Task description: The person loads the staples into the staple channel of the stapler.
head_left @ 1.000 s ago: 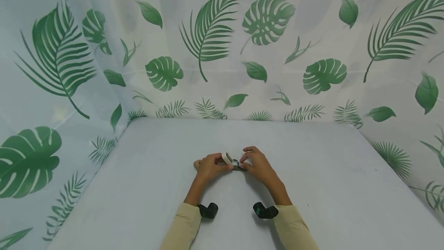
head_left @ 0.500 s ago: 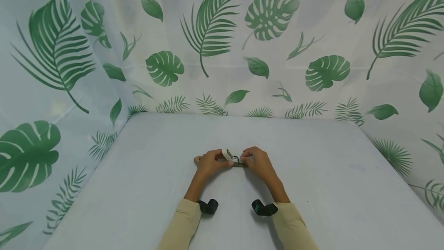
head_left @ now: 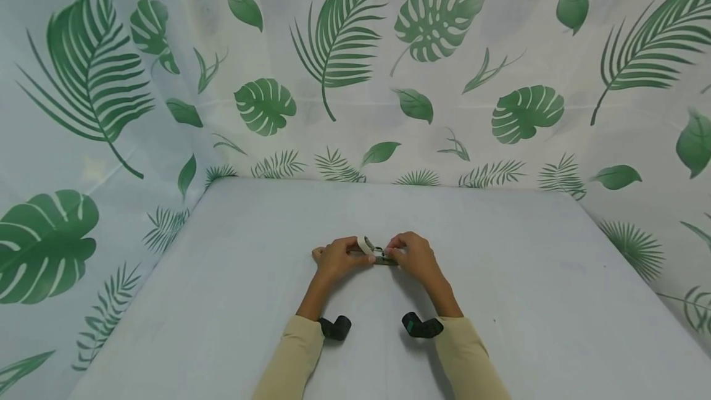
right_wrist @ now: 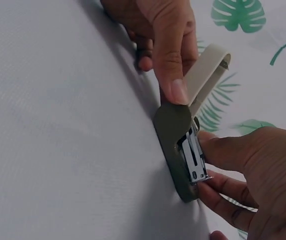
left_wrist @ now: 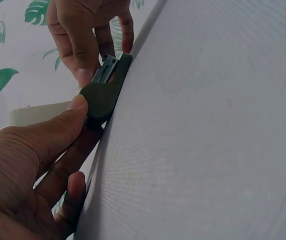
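Observation:
A small stapler (right_wrist: 173, 120) has its cream top cover (right_wrist: 205, 75) swung up from the dark green base, baring the silver staple magazine (right_wrist: 195, 159). My left hand (head_left: 336, 260) grips it at the hinge end, with the thumb against the round green side (left_wrist: 99, 100). At the other end, my right hand (head_left: 416, 258) has its thumb beside the magazine and fingertips close by the front tip of the base. The right fingers pinch the stapler around this front part. Whatever lies between those fingertips is hidden.
The stapler is held low over a white-covered table (head_left: 222, 326). Leaf-printed cloth (head_left: 355, 79) hangs behind and at both sides. Black wrist cameras (head_left: 336, 328) sit at both cuffs of the cream sleeves (head_left: 291, 357).
The right fingers, raised and spread a second ago, have come down and closed in at the stapler's magazine. The left hand keeps its grip. The head view has tilted slightly.

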Demonstrator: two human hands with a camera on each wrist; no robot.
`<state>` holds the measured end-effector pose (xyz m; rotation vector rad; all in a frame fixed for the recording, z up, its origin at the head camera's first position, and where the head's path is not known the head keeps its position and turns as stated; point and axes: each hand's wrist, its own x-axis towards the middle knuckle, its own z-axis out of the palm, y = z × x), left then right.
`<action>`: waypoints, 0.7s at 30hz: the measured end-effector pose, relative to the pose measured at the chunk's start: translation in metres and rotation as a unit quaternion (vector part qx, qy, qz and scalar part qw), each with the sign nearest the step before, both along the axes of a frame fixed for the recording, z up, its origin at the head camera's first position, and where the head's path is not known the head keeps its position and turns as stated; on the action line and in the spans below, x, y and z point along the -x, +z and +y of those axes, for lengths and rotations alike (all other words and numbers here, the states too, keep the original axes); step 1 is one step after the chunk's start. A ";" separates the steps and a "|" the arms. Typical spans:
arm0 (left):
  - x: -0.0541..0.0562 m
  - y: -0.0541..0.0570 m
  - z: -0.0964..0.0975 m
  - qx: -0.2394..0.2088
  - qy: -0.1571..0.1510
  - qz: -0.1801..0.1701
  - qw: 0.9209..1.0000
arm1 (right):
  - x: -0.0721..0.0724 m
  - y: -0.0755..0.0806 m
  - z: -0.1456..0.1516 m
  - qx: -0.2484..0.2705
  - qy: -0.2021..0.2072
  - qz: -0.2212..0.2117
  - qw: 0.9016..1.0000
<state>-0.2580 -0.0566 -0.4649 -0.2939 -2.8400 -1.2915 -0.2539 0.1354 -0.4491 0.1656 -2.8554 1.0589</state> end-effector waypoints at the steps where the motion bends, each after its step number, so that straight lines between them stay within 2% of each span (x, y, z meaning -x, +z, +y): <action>1: 0.000 0.000 0.000 0.000 0.001 -0.001 1.000 | 0.001 0.001 0.000 -0.004 0.002 -0.006 1.000; 8: 0.001 -0.002 0.000 0.001 0.000 -0.009 1.000 | 0.000 0.011 0.001 -0.039 0.008 -0.038 0.998; 14: 0.001 -0.002 0.001 0.000 0.001 -0.013 1.000 | -0.003 0.019 0.002 -0.046 -0.018 -0.066 0.997; 21: 0.002 -0.002 0.000 0.010 0.003 -0.009 1.000 | -0.002 0.020 -0.005 -0.049 -0.053 -0.092 0.993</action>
